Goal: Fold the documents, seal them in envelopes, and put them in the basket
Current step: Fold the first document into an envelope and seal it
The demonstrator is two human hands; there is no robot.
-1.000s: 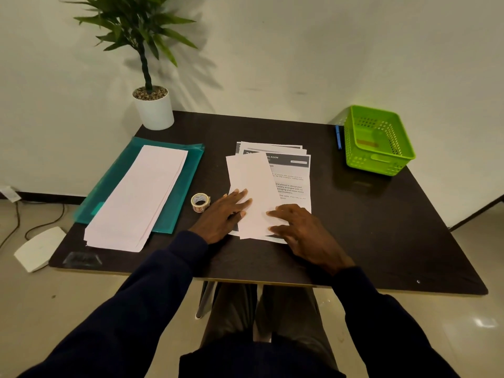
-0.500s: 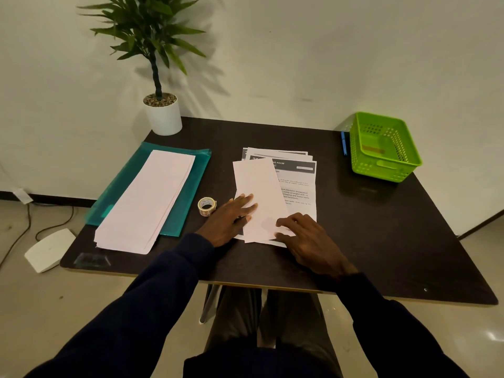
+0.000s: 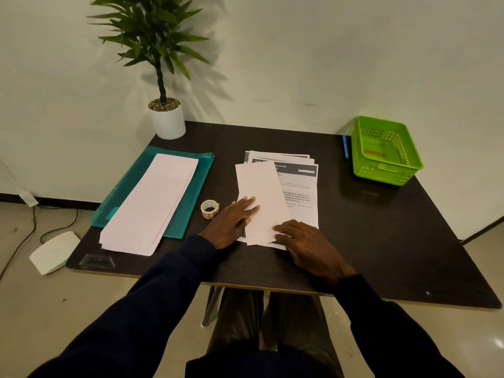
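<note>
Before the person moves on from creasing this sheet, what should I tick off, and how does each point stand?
1. Both hands flat on the folded sheet, left hand, right hand: ok.
2. Crease fully pressed: cannot tell.
3. Envelope stack beside the left hand: ok.
4. Tape roll at hand: ok.
5. Green basket unobstructed: ok.
6. More documents waiting underneath: ok.
</note>
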